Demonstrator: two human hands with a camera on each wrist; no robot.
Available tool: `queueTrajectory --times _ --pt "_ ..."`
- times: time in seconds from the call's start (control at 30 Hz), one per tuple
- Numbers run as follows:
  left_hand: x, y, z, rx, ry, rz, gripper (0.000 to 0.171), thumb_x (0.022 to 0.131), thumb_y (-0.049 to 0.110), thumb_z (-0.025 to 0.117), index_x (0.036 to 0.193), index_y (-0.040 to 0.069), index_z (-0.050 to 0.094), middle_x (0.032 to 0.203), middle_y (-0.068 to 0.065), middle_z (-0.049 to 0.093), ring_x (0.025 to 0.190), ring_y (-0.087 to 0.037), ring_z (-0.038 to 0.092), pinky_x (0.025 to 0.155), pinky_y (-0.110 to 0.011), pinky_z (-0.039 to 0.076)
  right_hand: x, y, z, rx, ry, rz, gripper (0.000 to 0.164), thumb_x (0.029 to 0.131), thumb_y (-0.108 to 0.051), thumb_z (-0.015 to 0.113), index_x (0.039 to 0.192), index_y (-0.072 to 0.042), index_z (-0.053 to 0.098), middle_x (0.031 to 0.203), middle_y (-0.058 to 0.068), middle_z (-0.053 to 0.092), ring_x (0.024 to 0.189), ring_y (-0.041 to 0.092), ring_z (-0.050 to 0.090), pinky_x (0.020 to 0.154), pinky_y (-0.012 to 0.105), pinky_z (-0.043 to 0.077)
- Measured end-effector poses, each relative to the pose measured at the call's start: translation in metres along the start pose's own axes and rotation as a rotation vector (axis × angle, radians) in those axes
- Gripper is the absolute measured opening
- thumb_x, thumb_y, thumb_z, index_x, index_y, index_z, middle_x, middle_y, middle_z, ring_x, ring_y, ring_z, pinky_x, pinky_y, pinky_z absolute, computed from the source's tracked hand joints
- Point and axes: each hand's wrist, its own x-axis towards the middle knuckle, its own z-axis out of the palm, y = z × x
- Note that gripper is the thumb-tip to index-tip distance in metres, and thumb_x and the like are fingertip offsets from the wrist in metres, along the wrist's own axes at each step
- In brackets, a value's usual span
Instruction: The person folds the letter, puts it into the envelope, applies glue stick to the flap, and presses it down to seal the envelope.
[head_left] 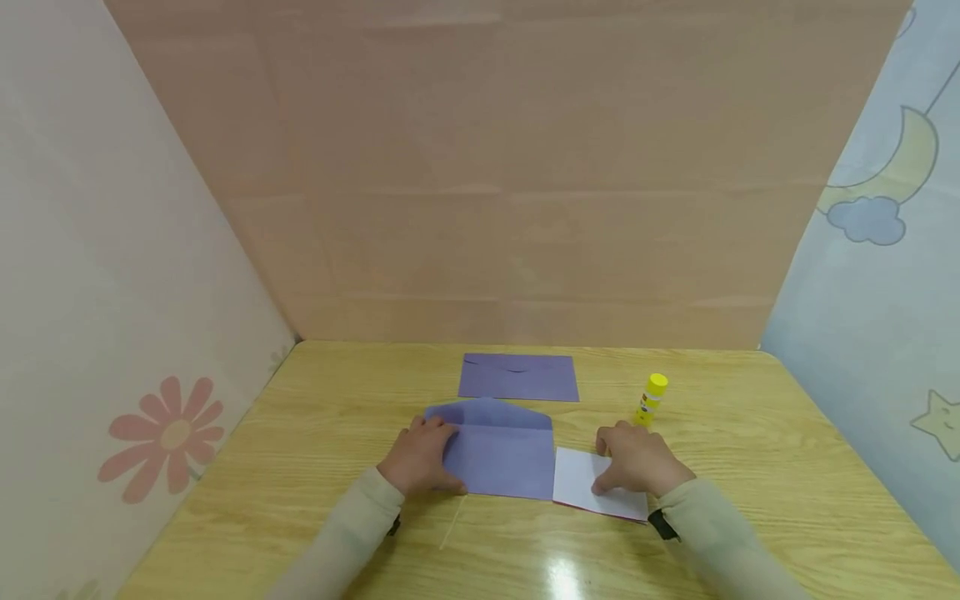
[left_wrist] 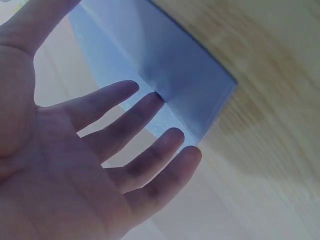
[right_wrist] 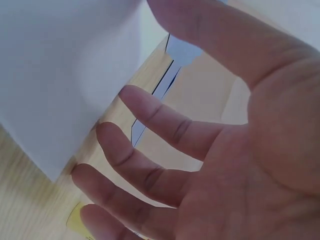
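Observation:
A purple envelope [head_left: 501, 462] lies on the table with its flap unfolded away from me. My left hand [head_left: 422, 457] is at its left end, the thumb by the near edge and the fingers loosely bent over the flap side [left_wrist: 165, 120]. To the envelope's right lies a white folded card [head_left: 581, 477] with a reddish lower edge. My right hand [head_left: 637, 458] is over the card, its thumb touching the white face. The other fingers [right_wrist: 142, 102] are spread and slightly bent along the card's far edge, without a visible grip.
Behind the unfolded envelope lies a second purple envelope [head_left: 517, 379] with its flap down. A yellow glue stick [head_left: 651, 398] stands just beyond my right hand. The wooden table [head_left: 315, 417] is bordered by a tan backdrop [head_left: 495, 208] and patterned side panels.

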Motion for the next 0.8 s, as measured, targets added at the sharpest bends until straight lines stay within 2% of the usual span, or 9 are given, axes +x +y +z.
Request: queueTrajectory --times 0.17,0.4,0.57,0.8 --pt "0.003 0.001 -0.001 0.026 -0.009 0.000 0.088 0.058 0.044 0.096 0.127 -0.001 0.064 0.123 -0.016 0.060 0.114 -0.040 0.049 0.090 -0.059 0.047 0.000 0.001 -0.001 0.026 0.004 0.020 0.046 0.061 -0.030 0.093 0.086 -0.011 0.060 0.082 0.001 0.056 0.076 0.021 0.050 0.064 0.039 0.039" --pt "0.003 0.001 -0.003 -0.008 -0.019 -0.012 0.088 0.055 0.042 0.098 0.123 -0.003 0.066 0.119 -0.015 0.058 0.112 -0.039 0.047 0.087 -0.059 0.047 -0.002 0.000 0.000 0.099 0.002 0.068 0.047 0.063 -0.024 0.094 0.086 -0.009 0.056 0.079 0.002 0.054 0.072 0.020 0.049 0.060 0.033 0.038" --pt "0.004 -0.001 -0.001 -0.013 -0.010 -0.015 0.087 0.054 0.042 0.098 0.122 -0.002 0.066 0.120 -0.015 0.058 0.113 -0.039 0.047 0.088 -0.059 0.046 -0.004 -0.001 -0.003 0.101 -0.001 0.077 0.040 0.067 -0.017 0.091 0.088 -0.009 0.057 0.080 0.002 0.055 0.071 0.021 0.050 0.060 0.033 0.039" --pt "0.004 0.001 -0.002 -0.010 -0.004 -0.016 0.087 0.053 0.041 0.099 0.119 -0.001 0.063 0.120 -0.014 0.058 0.114 -0.041 0.047 0.089 -0.061 0.045 -0.008 -0.002 -0.013 0.101 0.038 0.032 0.024 0.072 -0.006 0.080 0.091 -0.006 0.065 0.085 0.003 0.059 0.078 0.021 0.053 0.069 0.039 0.047"
